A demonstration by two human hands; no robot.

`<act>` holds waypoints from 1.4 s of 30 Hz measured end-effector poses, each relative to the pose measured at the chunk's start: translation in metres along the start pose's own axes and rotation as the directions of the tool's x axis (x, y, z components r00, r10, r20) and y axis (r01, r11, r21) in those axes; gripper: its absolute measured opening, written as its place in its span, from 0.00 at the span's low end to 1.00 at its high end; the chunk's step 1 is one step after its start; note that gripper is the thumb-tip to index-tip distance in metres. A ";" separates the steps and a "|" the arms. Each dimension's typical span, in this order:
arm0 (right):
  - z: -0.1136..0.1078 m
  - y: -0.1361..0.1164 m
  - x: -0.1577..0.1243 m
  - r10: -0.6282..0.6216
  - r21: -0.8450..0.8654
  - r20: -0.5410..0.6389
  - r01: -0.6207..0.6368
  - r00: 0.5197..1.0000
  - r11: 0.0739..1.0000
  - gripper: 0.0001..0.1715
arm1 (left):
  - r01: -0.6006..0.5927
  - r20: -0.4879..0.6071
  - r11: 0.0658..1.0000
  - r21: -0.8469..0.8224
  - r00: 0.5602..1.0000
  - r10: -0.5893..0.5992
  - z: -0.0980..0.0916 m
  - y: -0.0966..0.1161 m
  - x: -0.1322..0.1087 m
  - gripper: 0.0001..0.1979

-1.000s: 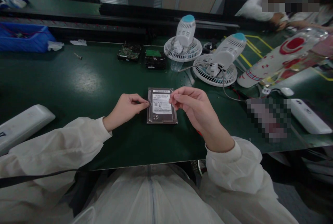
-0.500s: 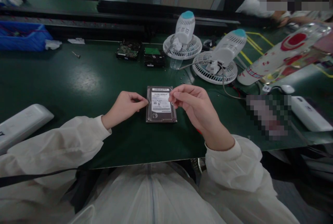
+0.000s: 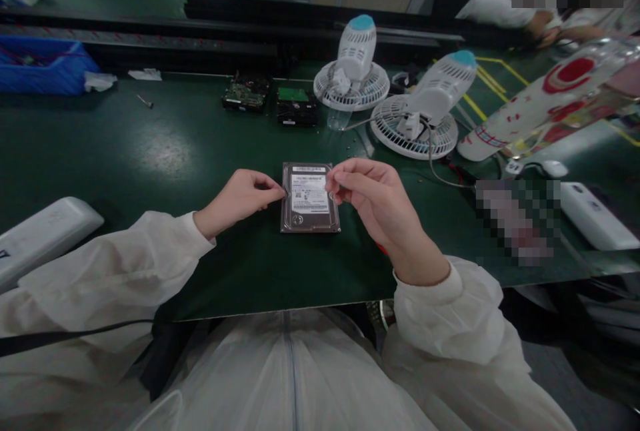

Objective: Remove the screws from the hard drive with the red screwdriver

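A hard drive [image 3: 309, 207] lies flat on the green table [image 3: 150, 151], right in front of the person, label up. The left hand [image 3: 240, 199] is at its left side. Its grip is pressed together, and the tips of thumb and finger touch the drive's left edge. The right hand [image 3: 377, 207] is over the drive's right edge. Its grip is pressed together too. If something tiny is in it, it is too small to see. A white fan [image 3: 353, 77] and a second fan [image 3: 423, 117] lie farther back. A blue bin [image 3: 40, 71] sits far off to the left.
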State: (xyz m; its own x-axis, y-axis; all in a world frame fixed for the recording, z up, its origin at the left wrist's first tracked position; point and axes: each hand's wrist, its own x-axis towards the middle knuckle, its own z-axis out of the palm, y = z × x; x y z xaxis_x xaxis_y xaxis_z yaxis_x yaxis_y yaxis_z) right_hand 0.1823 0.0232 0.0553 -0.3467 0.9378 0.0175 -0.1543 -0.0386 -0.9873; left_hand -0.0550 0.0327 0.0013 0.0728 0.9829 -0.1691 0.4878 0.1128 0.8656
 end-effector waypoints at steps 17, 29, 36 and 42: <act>-0.027 0.008 -0.059 -0.055 -0.901 -0.332 -0.300 0.942 0.313 0.22 | -0.170 -0.038 0.980 -0.106 0.985 0.167 0.004 -0.011 -0.015 0.15; -0.048 0.006 -0.059 -0.167 -0.909 -0.341 -0.279 0.925 0.309 0.13 | -0.242 -0.039 0.970 -0.001 0.970 0.242 0.003 -0.015 -0.014 0.17; -0.041 -0.040 -0.052 -0.442 -0.921 -0.379 -0.287 0.813 0.262 0.13 | -0.270 -0.035 0.961 0.055 0.962 0.272 0.003 -0.020 -0.014 0.17; -0.027 -0.058 -0.046 -0.706 -0.951 -0.284 -0.096 0.649 0.294 0.15 | -0.271 -0.047 0.958 0.097 0.960 0.276 0.003 -0.018 -0.015 0.17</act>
State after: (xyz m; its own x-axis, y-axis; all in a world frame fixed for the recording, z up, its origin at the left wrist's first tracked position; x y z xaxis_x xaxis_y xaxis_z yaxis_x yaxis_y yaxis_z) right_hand 0.2323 -0.0079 0.1078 0.1465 0.7335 0.6637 0.8680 0.2264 -0.4419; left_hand -0.0617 0.0155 -0.0132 0.1634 0.9816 0.0992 0.5318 -0.1723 0.8291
